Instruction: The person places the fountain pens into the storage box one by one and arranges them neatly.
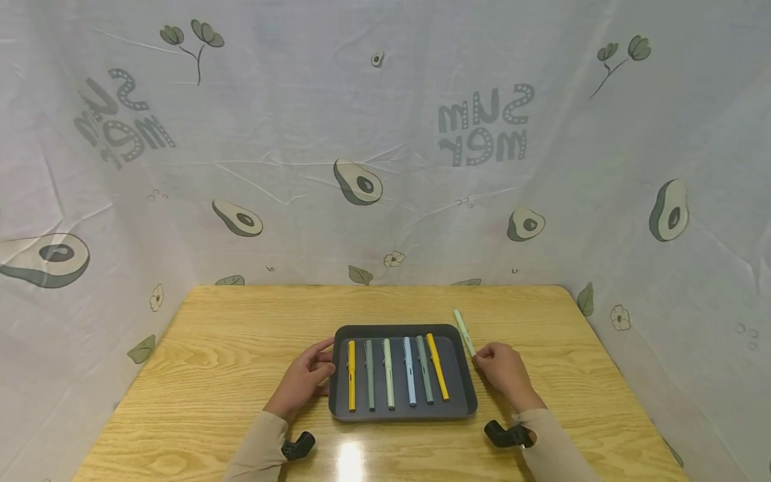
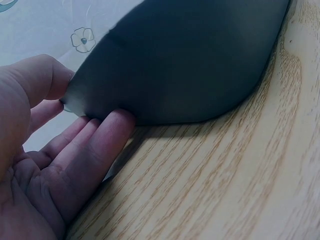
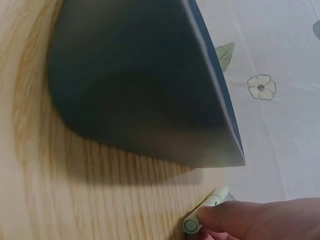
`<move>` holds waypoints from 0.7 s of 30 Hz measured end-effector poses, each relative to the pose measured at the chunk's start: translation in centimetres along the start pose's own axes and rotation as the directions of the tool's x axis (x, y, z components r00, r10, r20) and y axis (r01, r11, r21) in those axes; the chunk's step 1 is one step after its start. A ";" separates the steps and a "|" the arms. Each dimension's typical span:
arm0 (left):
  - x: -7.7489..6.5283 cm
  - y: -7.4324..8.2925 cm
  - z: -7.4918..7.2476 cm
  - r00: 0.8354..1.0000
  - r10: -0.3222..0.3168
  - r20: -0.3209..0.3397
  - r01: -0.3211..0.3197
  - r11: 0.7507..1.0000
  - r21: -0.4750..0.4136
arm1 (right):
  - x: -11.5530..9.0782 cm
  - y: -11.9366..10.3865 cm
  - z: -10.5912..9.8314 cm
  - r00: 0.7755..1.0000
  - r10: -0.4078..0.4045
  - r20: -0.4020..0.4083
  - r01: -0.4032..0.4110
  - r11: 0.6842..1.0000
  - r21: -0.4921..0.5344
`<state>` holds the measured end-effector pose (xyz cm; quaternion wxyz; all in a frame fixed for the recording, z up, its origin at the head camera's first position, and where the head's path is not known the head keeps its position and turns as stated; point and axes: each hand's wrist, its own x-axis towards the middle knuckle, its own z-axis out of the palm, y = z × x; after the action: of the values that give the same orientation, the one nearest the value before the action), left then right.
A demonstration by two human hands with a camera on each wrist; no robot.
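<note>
A dark grey tray lies on the table with several pens in it, side by side: a yellow pen at each end, with grey-green, pale green and light blue pens between. At the tray's left side, my left hand grips the wall, thumb at the rim and fingers lower down, as the left wrist view shows. My right hand pinches the near end of another pale green pen, which lies slanted outside the tray, just beyond its right wall. In the right wrist view its round end shows beside the thumb.
The wooden table extends around the tray on all sides. A white cloth printed with avocados hangs behind and beside it. Dark wrist cameras sit on both forearms.
</note>
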<state>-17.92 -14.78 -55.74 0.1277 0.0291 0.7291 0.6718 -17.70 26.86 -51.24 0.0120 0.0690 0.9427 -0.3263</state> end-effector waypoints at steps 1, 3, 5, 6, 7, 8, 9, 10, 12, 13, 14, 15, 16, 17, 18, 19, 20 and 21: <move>0.0 0.0 0.0 1.000 -0.003 -0.001 0.003 1.000 -0.002 | -0.1 0.1 -0.1 1.000 0.002 0.001 -0.002 1.000 -0.001; 0.0 0.1 0.0 1.000 0.003 0.000 -0.003 1.000 0.001 | -0.3 0.3 -0.3 1.000 0.001 0.003 -0.001 1.000 -0.004; 0.0 0.0 0.0 1.000 0.014 0.003 -0.014 1.000 0.005 | -0.6 0.5 -0.6 1.000 0.003 0.014 -0.003 1.000 -0.014; -0.1 0.1 0.1 1.000 0.016 0.004 -0.016 1.000 0.008 | -0.7 0.7 -0.7 1.000 0.011 0.023 -0.010 1.000 -0.015; -0.1 0.0 0.1 1.000 0.017 0.005 -0.017 1.000 0.007 | -0.8 0.8 -0.9 0.999 0.014 0.032 -0.014 1.000 -0.020; -0.1 0.1 0.1 1.000 0.022 0.008 -0.022 1.000 0.004 | -1.0 0.9 -1.1 0.999 0.018 0.041 -0.016 0.999 -0.029; -0.1 0.1 0.1 1.000 0.017 0.008 -0.017 1.000 -0.002 | -1.1 1.0 -1.4 0.999 0.017 0.047 -0.015 0.999 -0.044; -0.2 0.1 0.1 1.000 0.019 0.009 -0.019 1.000 -0.005 | -1.2 1.2 -1.6 0.998 0.020 0.054 -0.017 0.998 -0.060; -0.3 0.2 0.2 1.000 0.011 0.006 -0.011 1.000 -0.015 | -1.4 1.4 -2.0 0.998 0.017 0.067 -0.011 0.996 -0.090; -0.3 0.3 0.2 1.000 0.008 0.004 -0.008 1.000 -0.020 | -1.5 1.4 -2.1 0.997 0.013 0.071 -0.005 0.994 -0.109; -0.3 0.3 0.2 1.000 0.009 0.003 -0.008 1.000 -0.023 | -1.5 1.5 -2.3 0.997 0.010 0.075 -0.001 0.992 -0.128; -0.3 0.4 0.2 1.000 0.002 0.001 -0.002 1.000 -0.027 | -1.6 1.5 -2.5 0.997 0.008 0.076 0.003 0.990 -0.140; -0.3 0.4 0.2 1.000 0.005 0.000 -0.005 1.000 -0.028 | -1.6 1.5 -2.7 0.997 0.009 0.078 0.003 0.989 -0.150; -0.3 0.4 0.2 1.000 0.002 0.000 -0.002 1.000 -0.030 | -1.6 1.4 -2.8 0.997 0.012 0.076 0.000 0.988 -0.155; -0.3 0.5 0.2 1.000 0.004 0.001 -0.004 0.999 -0.033 | -1.5 1.3 -3.0 0.997 0.017 0.071 -0.006 0.988 -0.156; -0.3 0.5 0.2 1.000 0.004 0.001 -0.004 0.999 -0.038 | -1.4 1.2 -3.1 0.998 0.020 0.063 -0.010 0.988 -0.157; -0.3 0.5 0.3 1.000 0.006 0.004 -0.006 0.999 -0.042 | -1.3 1.0 -3.1 0.998 0.022 0.054 -0.013 0.988 -0.154; -0.3 0.4 0.3 1.000 0.005 0.004 -0.005 0.999 -0.044 | -1.1 0.9 -3.2 0.999 0.022 0.045 -0.015 0.988 -0.151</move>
<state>-17.62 -14.55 -55.28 0.1282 0.0294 0.7136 0.6881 -16.43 29.34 -49.20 0.0420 0.0689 0.9634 -0.2555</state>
